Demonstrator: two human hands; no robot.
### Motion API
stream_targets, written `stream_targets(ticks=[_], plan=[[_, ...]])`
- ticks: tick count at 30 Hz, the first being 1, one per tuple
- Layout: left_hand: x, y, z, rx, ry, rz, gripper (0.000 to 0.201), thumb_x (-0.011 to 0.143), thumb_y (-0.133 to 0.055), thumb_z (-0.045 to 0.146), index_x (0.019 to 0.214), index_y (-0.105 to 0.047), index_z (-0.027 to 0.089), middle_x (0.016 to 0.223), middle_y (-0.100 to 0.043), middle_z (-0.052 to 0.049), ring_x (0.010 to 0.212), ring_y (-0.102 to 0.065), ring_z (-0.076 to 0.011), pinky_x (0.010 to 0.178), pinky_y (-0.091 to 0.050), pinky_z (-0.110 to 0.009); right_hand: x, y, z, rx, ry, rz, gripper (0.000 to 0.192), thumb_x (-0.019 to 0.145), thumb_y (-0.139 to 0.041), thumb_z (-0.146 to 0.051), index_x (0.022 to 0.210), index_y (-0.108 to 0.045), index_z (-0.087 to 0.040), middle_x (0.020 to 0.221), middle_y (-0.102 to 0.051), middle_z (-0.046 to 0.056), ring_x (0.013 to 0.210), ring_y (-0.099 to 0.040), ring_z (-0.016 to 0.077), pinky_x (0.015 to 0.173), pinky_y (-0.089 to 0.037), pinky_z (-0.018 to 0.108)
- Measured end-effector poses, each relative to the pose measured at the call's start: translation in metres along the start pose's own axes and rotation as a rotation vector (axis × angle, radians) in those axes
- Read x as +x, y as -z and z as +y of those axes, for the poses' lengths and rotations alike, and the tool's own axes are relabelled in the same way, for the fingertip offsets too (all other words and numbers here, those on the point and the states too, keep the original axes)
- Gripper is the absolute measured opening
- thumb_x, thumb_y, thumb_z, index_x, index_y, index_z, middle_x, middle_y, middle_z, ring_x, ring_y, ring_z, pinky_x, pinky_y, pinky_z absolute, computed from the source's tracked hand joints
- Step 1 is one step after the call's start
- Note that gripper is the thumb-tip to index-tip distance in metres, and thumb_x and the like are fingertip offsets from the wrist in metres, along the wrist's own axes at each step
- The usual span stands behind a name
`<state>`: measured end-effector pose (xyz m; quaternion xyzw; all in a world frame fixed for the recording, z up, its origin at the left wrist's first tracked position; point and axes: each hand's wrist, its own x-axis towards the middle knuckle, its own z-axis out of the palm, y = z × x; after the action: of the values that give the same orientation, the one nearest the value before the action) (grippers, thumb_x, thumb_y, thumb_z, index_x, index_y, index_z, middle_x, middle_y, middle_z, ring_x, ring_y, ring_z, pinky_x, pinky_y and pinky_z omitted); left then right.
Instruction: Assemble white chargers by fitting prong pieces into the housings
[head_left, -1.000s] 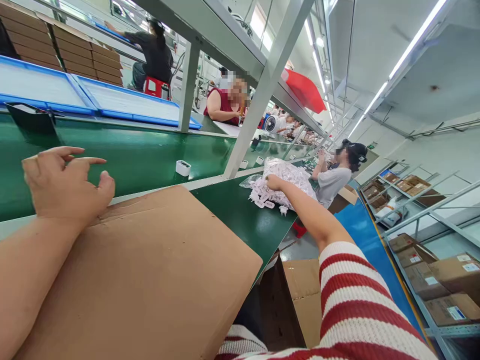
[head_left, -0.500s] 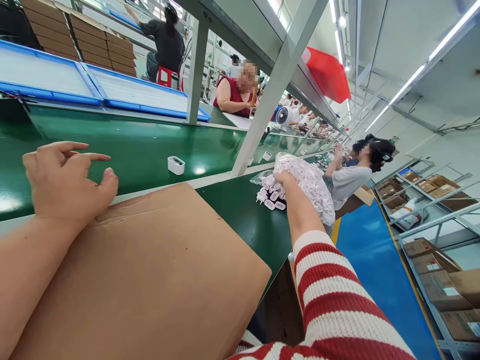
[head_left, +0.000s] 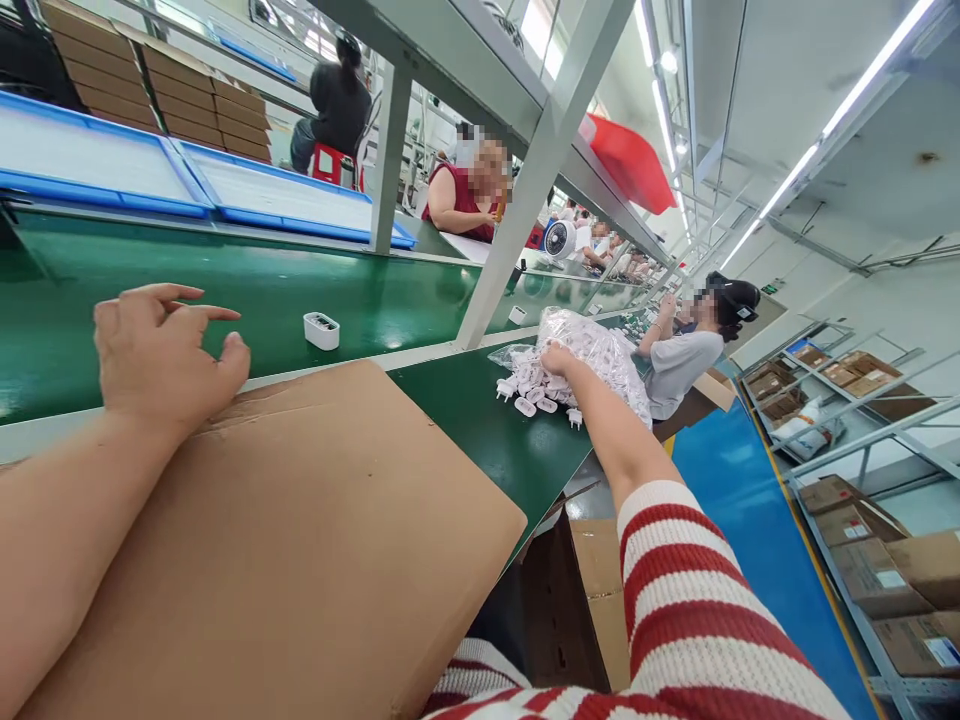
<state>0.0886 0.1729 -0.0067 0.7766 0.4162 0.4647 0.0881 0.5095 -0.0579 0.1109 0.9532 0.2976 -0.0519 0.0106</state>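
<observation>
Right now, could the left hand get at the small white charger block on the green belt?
Probably yes. The left hand rests on the cardboard sheet edge, fingers loosely open, and the white charger block sits on bare green belt with nothing between them.

Green bench (head_left: 480,440) with cardboard sheet (head_left: 300,540), bag of white plugs (head_left: 600,360), loose plugs (head_left: 529,395).

Floor (head_left: 750,520): blue | Conveyor belt (head_left: 300,290): green, long | Frame posts (head_left: 525,200): grey, slanted | Ceiling strip lights (head_left: 795,170): lit | Shelving rack (head_left: 862,440): right wall, holds cardboard boxes (head_left: 900,570)
</observation>
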Motion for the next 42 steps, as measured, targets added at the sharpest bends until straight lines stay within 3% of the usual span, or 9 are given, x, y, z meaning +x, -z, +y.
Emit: stream_targets(ticks=[9,14,20,25,27,31,36,39,42], plan=[[-0.002,0.002,-0.004,0.011,-0.055,0.097,0.045,0.082,-0.052,0.042,0.106,-0.072,0.01,0.131,-0.057,-0.025,0.135,-0.048,-0.0431,0.11,-0.04,-0.061,-0.041,0.007,-0.009,-0.196,0.19,-0.075,0.043,0.101,-0.065,-0.04,0.139,-0.059,-0.02,0.144,-0.058,0.012,0.125,-0.062,0.0271,0.105,-0.054,0.052],[-0.002,0.0,-0.003,0.002,-0.007,0.067,0.043,0.084,-0.051,0.04,0.106,-0.071,0.01,0.135,-0.055,-0.023,0.136,-0.047,-0.0398,0.111,-0.038,-0.055,-0.06,0.024,-0.027,-0.29,0.395,-0.08,0.046,0.096,-0.058,-0.016,0.141,-0.062,-0.019,0.148,-0.059,0.016,0.132,-0.058,0.0331,0.112,-0.045,0.044],[-0.005,0.016,0.003,-0.034,0.048,-0.025,0.033,0.085,-0.062,0.034,0.11,-0.066,0.012,0.135,-0.055,-0.015,0.135,-0.045,-0.034,0.115,-0.036,-0.05,-0.088,-0.01,-0.065,-0.453,0.842,-0.048,0.061,0.085,-0.056,0.0,0.137,-0.068,-0.029,0.134,-0.069,0.008,0.132,-0.054,0.0292,0.109,-0.038,0.038],[-0.005,0.018,0.004,-0.04,0.167,-0.102,0.04,0.085,-0.059,0.033,0.119,-0.065,0.012,0.136,-0.057,-0.014,0.135,-0.044,-0.0327,0.115,-0.036,-0.046,-0.082,-0.03,-0.072,-0.488,0.848,0.025,0.037,0.08,-0.058,0.004,0.099,-0.082,-0.017,0.108,-0.073,0.017,0.11,-0.065,0.0314,0.094,-0.043,0.039],[-0.004,0.014,0.002,-0.026,0.209,-0.107,0.05,0.081,-0.059,0.033,0.125,-0.063,0.012,0.14,-0.057,-0.016,0.137,-0.044,-0.0349,0.115,-0.037,-0.046,-0.078,-0.027,-0.074,-0.45,0.84,0.062,0.034,0.083,-0.056,0.001,0.099,-0.081,-0.016,0.11,-0.071,0.017,0.105,-0.066,0.0292,0.087,-0.045,0.037],[0.0,0.008,0.0,-0.007,0.292,-0.229,0.076,0.076,-0.061,0.038,0.148,-0.051,0.015,0.154,-0.052,-0.016,0.147,-0.037,-0.039,0.12,-0.033,-0.051,-0.085,-0.029,-0.098,0.037,0.839,0.058,0.021,0.093,-0.06,-0.022,0.109,-0.073,-0.018,0.113,-0.069,0.011,0.093,-0.066,0.0209,0.077,-0.048,0.031],[0.013,0.008,0.002,0.045,0.33,-0.362,0.066,0.079,-0.062,0.037,0.142,-0.059,0.017,0.145,-0.059,-0.016,0.139,-0.05,-0.0382,0.117,-0.036,-0.053,-0.121,-0.056,-0.151,1.087,0.758,-0.492,0.039,0.072,-0.083,-0.05,0.093,-0.069,-0.02,0.08,-0.068,0.001,0.068,-0.06,0.0137,0.065,-0.047,0.028],[0.018,0.016,0.007,0.048,0.345,-0.36,0.056,0.075,-0.069,0.046,0.123,-0.069,0.017,0.135,-0.062,-0.015,0.117,-0.064,-0.0347,0.103,-0.049,-0.045,-0.139,-0.072,-0.166,1.312,0.719,-0.711,0.047,0.056,-0.091,-0.053,0.084,-0.07,-0.021,0.077,-0.068,0.0,0.066,-0.056,0.0113,0.065,-0.047,0.027],[0.009,0.03,0.024,0.02,0.279,-0.354,0.051,0.069,-0.074,0.055,0.105,-0.072,0.019,0.119,-0.065,-0.011,0.102,-0.066,-0.0295,0.088,-0.053,-0.038,-0.145,-0.082,-0.166,1.331,0.717,-0.769,0.047,0.054,-0.092,-0.054,0.079,-0.07,-0.02,0.077,-0.069,0.0,0.068,-0.056,0.0116,0.066,-0.045,0.027]])
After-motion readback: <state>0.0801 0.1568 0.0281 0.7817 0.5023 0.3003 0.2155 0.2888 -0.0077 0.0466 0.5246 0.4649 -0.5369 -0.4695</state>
